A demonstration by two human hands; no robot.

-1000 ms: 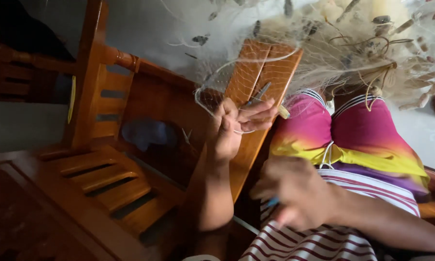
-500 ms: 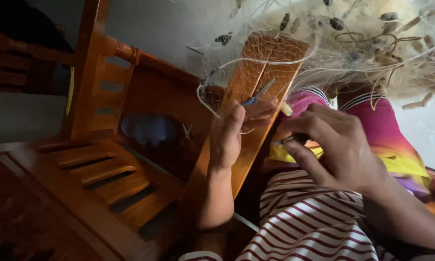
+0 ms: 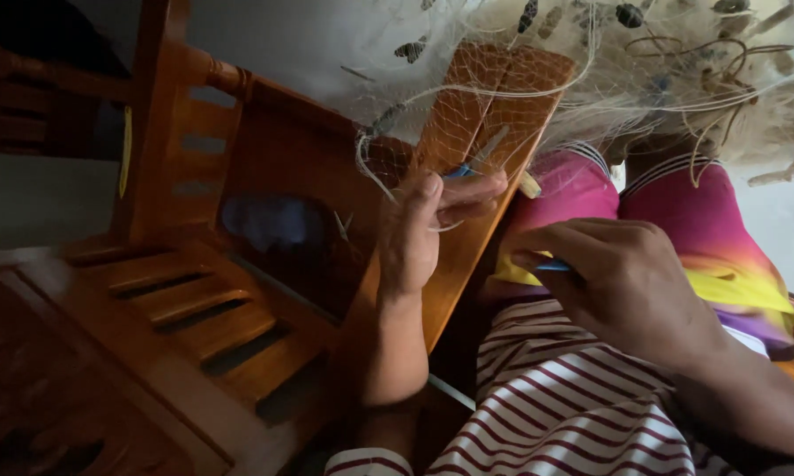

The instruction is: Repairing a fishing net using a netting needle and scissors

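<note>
Background from my feed | wooden chair [image 3: 264, 264] with slatted back and armrest fills 7 to 10 o'clock, glossy reddish-brown | pale grey wall [image 3: 309, 40] at 12 o'clock | floor [image 3: 35, 198] lighter at 9 o'clock | dim overall, brightest daylight at 3 o'clock edge.

no packages, no labels, no signs, no screens
</note>
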